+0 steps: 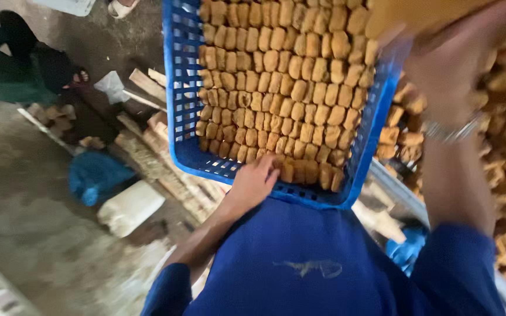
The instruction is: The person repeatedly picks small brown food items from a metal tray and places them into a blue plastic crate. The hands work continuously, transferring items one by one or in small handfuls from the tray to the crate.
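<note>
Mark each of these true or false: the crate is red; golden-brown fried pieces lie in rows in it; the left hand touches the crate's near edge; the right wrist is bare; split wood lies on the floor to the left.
1. The crate is red. False: it is blue plastic.
2. Golden-brown fried pieces lie in rows in it. True.
3. The left hand touches the crate's near edge. True.
4. The right wrist is bare. False: a metal bracelet circles it below the raised right hand.
5. Split wood lies on the floor to the left. True.
</note>
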